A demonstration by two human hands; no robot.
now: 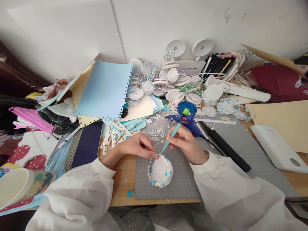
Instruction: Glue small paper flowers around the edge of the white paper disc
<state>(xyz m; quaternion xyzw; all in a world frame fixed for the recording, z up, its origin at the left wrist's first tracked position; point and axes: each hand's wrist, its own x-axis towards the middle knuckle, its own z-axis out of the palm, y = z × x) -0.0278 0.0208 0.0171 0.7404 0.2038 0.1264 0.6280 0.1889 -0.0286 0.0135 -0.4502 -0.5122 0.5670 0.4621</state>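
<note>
A white round piece [159, 170] ringed with small blue, white and cream flower-shaped bits lies on the grey cutting mat [183, 184] near its front edge. At its top rim, my left hand [139, 146] has thumb and fingers pinched together; what sits between the fingertips is too small to name. Teal tweezers [171, 137] are held in my right hand [186, 144], their tips pointing down at the same rim, close to my left fingertips. Small loose paper bits [157, 132] are scattered on the mat just beyond both hands.
Behind the hands lies a blue glue gun [186, 120]. Decorated white rounds [148, 87] pile up at the back. Blue punched paper [104, 88] and a dark phone [88, 144] are at left. A black stick-like tool [226, 149] and a white device [279, 147] lie right.
</note>
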